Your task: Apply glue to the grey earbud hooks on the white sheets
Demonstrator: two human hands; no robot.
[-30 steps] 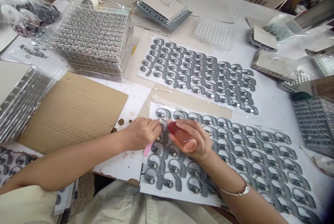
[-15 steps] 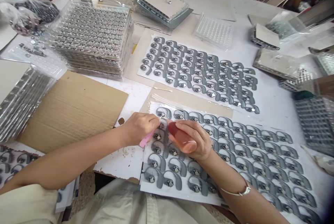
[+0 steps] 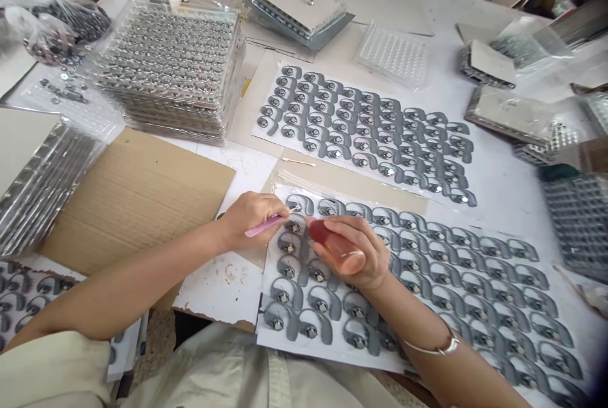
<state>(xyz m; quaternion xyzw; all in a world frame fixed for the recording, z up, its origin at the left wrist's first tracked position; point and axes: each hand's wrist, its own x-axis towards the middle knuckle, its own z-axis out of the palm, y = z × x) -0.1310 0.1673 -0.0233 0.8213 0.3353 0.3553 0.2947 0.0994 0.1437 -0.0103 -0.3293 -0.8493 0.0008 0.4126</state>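
Observation:
My left hand pinches a thin pink-handled tool, its pale tip close to the top-left grey hooked piece. My right hand wraps round a small squeeze bottle of reddish-orange liquid, with its narrow nozzle pointing left toward the same corner. Both hands hover over a white sheet covered with rows of grey hook-shaped pieces. Each piece carries a shiny faceted stone or metal part. What exactly the tool's tip touches is too small to tell.
Behind lies a second sheet of similar grey pieces. A cotton swab rests between the sheets. Brown cardboard lies at left, near a tall stack of clear trays with shiny parts. Plastic-wrapped packs stand at right.
My left hand has shifted slightly up, and the pink tool has turned flatter, showing more of its handle. My right hand with the bottle has moved slightly right.

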